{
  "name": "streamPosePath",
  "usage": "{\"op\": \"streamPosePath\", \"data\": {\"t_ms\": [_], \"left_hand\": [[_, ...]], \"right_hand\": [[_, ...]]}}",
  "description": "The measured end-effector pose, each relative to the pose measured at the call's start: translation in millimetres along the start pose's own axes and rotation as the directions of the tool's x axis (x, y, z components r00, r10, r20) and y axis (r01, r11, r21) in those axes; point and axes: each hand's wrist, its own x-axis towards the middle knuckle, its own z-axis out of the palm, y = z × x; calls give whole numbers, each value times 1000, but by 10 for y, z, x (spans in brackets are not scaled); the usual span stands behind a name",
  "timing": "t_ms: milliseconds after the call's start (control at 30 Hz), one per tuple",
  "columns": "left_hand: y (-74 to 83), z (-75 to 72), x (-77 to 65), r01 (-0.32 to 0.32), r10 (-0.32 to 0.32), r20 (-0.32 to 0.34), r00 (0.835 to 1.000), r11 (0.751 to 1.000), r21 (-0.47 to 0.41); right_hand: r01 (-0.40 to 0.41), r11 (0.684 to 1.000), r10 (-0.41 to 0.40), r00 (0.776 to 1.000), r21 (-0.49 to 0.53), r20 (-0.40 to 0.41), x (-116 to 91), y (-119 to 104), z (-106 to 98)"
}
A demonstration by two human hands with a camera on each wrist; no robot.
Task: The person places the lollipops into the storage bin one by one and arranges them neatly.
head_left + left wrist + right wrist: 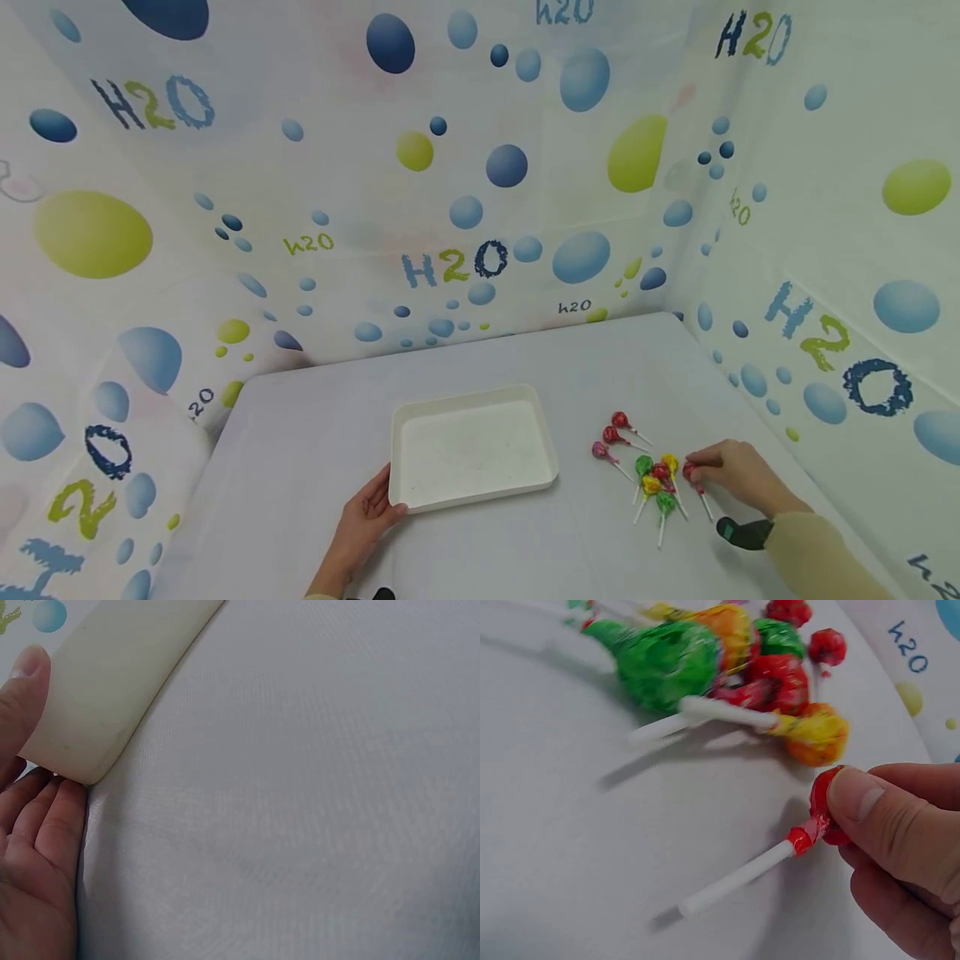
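My right hand (738,473) pinches the wrapped head of a red lollipop (739,879) between thumb and fingers, its white stick slanting down toward the cloth. Just left of it lies a cluster of lollipops, among them a green lollipop (667,664), a yellow lollipop (817,735) and a red lollipop (780,681). Farther back, two red lollipops and a pink lollipop (601,451) lie side by side. At the near left corner of a shallow white tray (517,487), my left hand (363,521) grips the rim, thumb on the near wall and fingers at the left side.
A white cloth covers the table (315,433). Behind it and at both sides hang white curtains (345,167) printed with blue and green drops. A black strap (742,533) is at my right wrist, close above the cloth.
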Motion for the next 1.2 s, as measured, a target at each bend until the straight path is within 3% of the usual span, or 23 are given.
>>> {"op": "streamPosePath", "data": {"t_ms": [267, 500, 700, 967, 1200], "left_hand": [[-4, -20, -9, -9, 9, -3, 1000, 1000, -3], [-50, -38, 14, -59, 58, -9, 998, 998, -26], [-70, -16, 17, -77, 77, 2, 997, 996, -36], [-99, -25, -5, -83, 84, 13, 996, 994, -74], [-110, -89, -31, -80, 83, 23, 996, 991, -106]], "right_hand": [[56, 982, -43, 996, 179, -77, 73, -139, -143], [101, 905, -97, 995, 413, -30, 289, -537, -103], [95, 855, -108, 994, 509, -4, 599, -911, 94], [96, 838, -132, 991, 537, 30, 949, -1598, 457], [180, 820, -229, 973, 544, 23, 1175, -2112, 840]]}}
